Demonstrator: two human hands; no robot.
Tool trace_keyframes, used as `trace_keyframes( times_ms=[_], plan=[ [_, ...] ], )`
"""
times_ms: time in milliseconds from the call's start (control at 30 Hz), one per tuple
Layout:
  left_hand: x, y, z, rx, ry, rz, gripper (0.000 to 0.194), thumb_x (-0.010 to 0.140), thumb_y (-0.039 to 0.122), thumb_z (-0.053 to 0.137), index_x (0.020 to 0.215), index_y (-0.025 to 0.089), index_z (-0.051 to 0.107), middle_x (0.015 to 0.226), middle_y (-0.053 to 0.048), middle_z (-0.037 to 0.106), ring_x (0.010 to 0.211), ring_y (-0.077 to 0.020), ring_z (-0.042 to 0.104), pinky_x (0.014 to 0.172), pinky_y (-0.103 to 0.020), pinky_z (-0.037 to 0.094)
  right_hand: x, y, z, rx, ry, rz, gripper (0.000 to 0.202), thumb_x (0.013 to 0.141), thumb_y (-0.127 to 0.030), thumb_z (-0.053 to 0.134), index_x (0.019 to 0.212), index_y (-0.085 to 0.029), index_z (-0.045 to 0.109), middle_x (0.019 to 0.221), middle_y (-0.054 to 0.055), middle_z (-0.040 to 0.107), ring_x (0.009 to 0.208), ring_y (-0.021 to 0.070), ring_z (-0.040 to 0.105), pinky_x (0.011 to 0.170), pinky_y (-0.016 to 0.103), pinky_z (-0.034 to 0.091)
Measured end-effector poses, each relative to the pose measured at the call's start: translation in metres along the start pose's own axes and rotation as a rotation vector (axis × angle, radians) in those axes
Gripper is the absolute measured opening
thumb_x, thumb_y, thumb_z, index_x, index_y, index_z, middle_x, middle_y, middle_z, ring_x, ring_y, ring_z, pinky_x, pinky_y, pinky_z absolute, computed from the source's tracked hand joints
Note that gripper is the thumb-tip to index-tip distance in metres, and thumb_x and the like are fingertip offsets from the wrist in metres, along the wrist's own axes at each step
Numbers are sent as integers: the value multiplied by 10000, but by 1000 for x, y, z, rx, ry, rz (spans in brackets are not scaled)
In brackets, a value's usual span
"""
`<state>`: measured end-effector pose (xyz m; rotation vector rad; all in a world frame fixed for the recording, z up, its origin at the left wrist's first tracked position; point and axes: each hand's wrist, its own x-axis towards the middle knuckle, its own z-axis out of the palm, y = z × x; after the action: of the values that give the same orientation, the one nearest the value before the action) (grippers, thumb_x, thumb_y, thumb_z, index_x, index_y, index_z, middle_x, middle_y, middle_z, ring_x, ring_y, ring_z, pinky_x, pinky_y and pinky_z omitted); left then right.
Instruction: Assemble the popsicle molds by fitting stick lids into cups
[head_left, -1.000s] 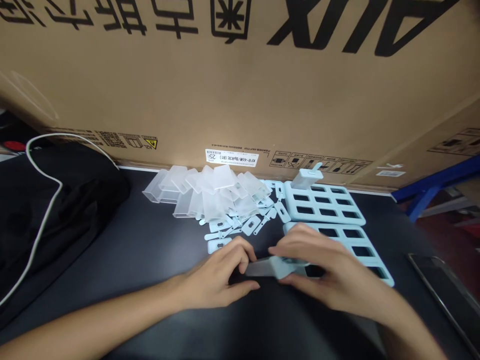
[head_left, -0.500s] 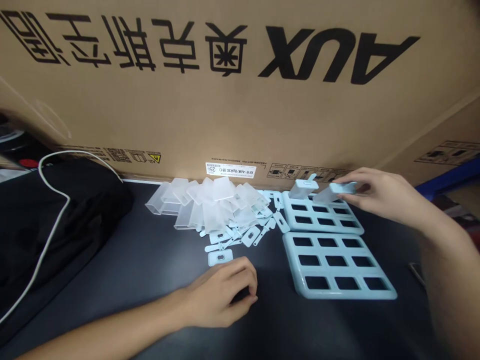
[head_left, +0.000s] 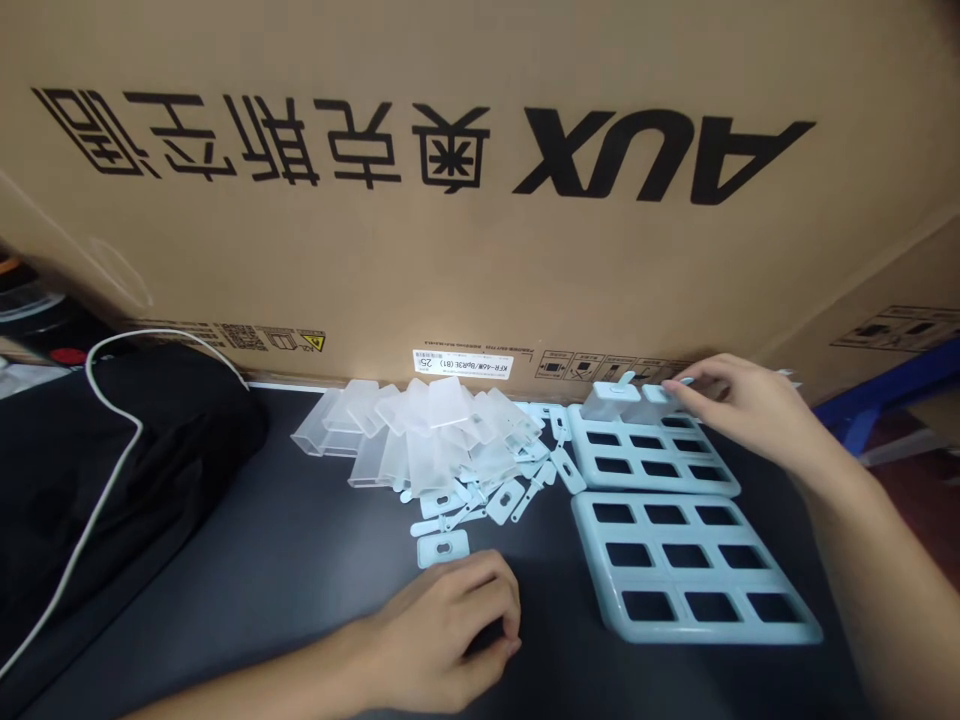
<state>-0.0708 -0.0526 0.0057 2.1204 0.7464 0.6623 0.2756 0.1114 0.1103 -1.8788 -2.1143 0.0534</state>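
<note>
In the head view, my right hand (head_left: 739, 395) grips the right edge of a lidded popsicle mould (head_left: 654, 400), thumb and fingers pinching near its pale blue lid. That mould stands upright in the back row of the far pale blue frame (head_left: 660, 480). Beside it on the left, touching or nearly so, a second lidded mould (head_left: 611, 400) stands in the same row. My left hand (head_left: 457, 630) rests on the dark table with its fingers curled in, and nothing shows in it. Just beyond it lies a loose blue lid (head_left: 442, 548).
A heap of clear mould sleeves (head_left: 420, 430) lies left of the frames, with several blue lids and sticks (head_left: 506, 500) around it. A second frame (head_left: 697, 570) lies nearer. A large cardboard box (head_left: 450, 260) stands behind. Black cloth (head_left: 150, 460) and a white cable (head_left: 112, 470) lie left.
My right hand has moved the mould left and brought it from a tilt to upright in the frame, beside the other. My left hand keeps its pose. The view has tilted up slightly.
</note>
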Motion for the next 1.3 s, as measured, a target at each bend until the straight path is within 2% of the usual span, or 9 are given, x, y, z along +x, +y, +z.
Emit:
trace_keyframes(
  times_ms=[167,600,667,800,867,933,1100,1200,1300],
  plan=[
    [2,1,0,-1,7,6,126,826,126,586,894,204,515,956,-32,603,800,-127,596,714,-226,500,1,2,6,48,-23,122,155,805,-320,721,820,-166,719,889,82,716,791,202,648,740,309,436],
    [3,2,0,34,4,46,106,840,118,552,882,202,504,913,-31,614,808,-134,591,705,-231,487,-2,13,20,-2,14,73,173,826,-344,672,841,-172,688,858,76,677,749,186,612,727,305,425],
    [3,2,0,45,1,51,98,848,125,548,886,203,502,912,-33,617,809,-138,589,705,-237,484,-7,12,23,5,71,48,180,842,-352,646,880,-178,675,904,87,678,771,194,617,762,311,437],
    [3,1,0,52,1,69,91,853,126,537,883,200,494,900,-35,615,802,-139,587,701,-242,477,-28,3,28,33,390,83,211,881,-365,585,972,-179,626,920,113,678,801,208,622,798,313,452],
    [2,1,0,56,4,78,112,830,111,542,878,200,492,892,-33,614,801,-142,583,708,-247,473,-42,-7,27,39,491,93,162,887,-335,572,952,-192,612,856,90,673,750,195,617,761,299,454],
    [2,0,0,62,3,71,126,813,106,553,877,199,495,891,-29,617,809,-147,581,729,-260,472,-57,-20,27,56,443,35,109,881,-302,578,921,-205,607,791,58,664,688,175,615,713,284,450],
    [0,-1,1,62,-1,39,144,803,92,563,874,198,496,880,-11,618,822,-143,576,760,-268,462,-76,-56,44,126,68,-288,119,920,-324,554,937,-218,605,763,14,653,663,152,619,660,265,444],
    [0,-1,1,64,-11,33,156,802,90,569,880,201,492,873,3,613,822,-134,567,769,-262,457,-68,-74,63,135,-19,-355,145,936,-320,535,999,-205,597,845,26,668,718,160,633,683,273,450],
    [-1,-2,2,67,-8,36,157,803,91,571,883,201,491,873,7,612,818,-131,563,763,-258,456,-52,-87,79,123,-19,-382,169,932,-319,543,1020,-184,595,870,43,667,703,163,619,678,286,443]
  ],
)
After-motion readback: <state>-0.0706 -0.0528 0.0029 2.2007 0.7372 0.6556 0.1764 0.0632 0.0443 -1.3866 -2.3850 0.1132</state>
